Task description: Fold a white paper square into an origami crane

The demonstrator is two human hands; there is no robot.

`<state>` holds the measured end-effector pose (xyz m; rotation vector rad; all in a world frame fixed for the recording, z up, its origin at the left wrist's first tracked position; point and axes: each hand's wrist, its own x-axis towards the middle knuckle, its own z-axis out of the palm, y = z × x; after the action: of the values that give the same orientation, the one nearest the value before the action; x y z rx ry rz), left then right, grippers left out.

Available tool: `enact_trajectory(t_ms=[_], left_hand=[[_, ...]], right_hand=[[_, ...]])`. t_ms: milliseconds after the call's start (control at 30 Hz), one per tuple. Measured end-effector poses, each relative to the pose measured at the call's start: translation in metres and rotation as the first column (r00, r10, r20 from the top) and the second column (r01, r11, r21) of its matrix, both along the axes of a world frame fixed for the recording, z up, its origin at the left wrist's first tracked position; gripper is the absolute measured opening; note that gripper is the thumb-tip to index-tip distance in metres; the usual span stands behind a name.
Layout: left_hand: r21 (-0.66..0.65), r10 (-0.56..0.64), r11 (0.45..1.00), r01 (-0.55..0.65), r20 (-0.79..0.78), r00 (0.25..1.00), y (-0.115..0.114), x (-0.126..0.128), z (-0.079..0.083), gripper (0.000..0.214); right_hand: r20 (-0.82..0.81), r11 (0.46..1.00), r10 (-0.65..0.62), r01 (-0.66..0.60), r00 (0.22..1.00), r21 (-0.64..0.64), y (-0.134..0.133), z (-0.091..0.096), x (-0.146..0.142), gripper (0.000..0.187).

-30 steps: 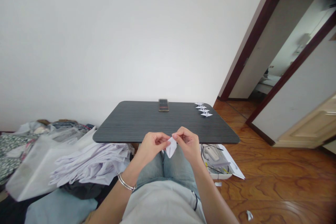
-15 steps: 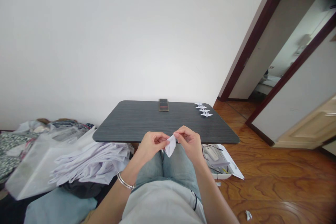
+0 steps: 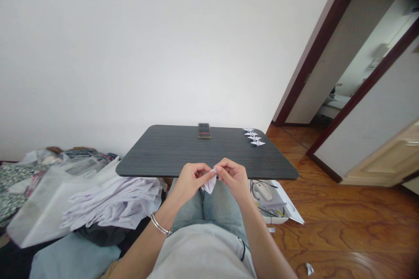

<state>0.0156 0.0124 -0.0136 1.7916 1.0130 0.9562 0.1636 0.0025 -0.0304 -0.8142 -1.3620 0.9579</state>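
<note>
My left hand (image 3: 189,183) and my right hand (image 3: 234,178) meet just in front of the near edge of a dark grey table (image 3: 170,157), above my lap. Both pinch a small folded piece of white paper (image 3: 209,184) between their fingertips; its point hangs downward. A silver bangle (image 3: 159,224) circles my left wrist. Several finished white folded paper figures (image 3: 254,136) stand in a row at the table's far right corner.
A phone (image 3: 204,130) stands at the table's far edge. A heap of white cloth and plastic bags (image 3: 81,202) lies to the left. An open box with cables (image 3: 270,200) sits on the wooden floor at right. A doorway (image 3: 347,87) opens far right.
The hands have drawn closer together and the paper now shows smaller, folded tighter between the fingertips. Everything on the table stays where it was.
</note>
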Motion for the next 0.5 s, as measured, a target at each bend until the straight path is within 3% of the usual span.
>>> enact_trajectory(t_ms=[100,233,367,500], left_hand=[[0.028,0.014,1.0,-0.012,-0.063,0.998,0.0005,-0.001,-0.0002,0.035],[0.055,0.025,0.998,-0.019,-0.107,0.994,-0.0001,-0.0003,0.001,0.032],[0.064,0.045,0.997,-0.042,-0.055,0.997,-0.0015,0.0019,0.0017,0.032],[0.016,0.01,1.0,-0.01,0.012,1.0,-0.0009,0.0021,-0.0002,0.032]], right_hand=[[0.036,1.0,0.009,-0.009,0.999,0.012,0.0027,-0.0017,0.0019,0.015],[0.118,0.995,-0.079,0.071,0.99,0.065,0.0013,-0.002,0.0009,0.016],[0.203,0.978,-0.189,0.165,0.961,0.129,-0.0025,0.0014,-0.0012,0.019],[0.192,0.98,-0.169,0.145,0.967,0.133,-0.0029,0.0031,-0.0012,0.024]])
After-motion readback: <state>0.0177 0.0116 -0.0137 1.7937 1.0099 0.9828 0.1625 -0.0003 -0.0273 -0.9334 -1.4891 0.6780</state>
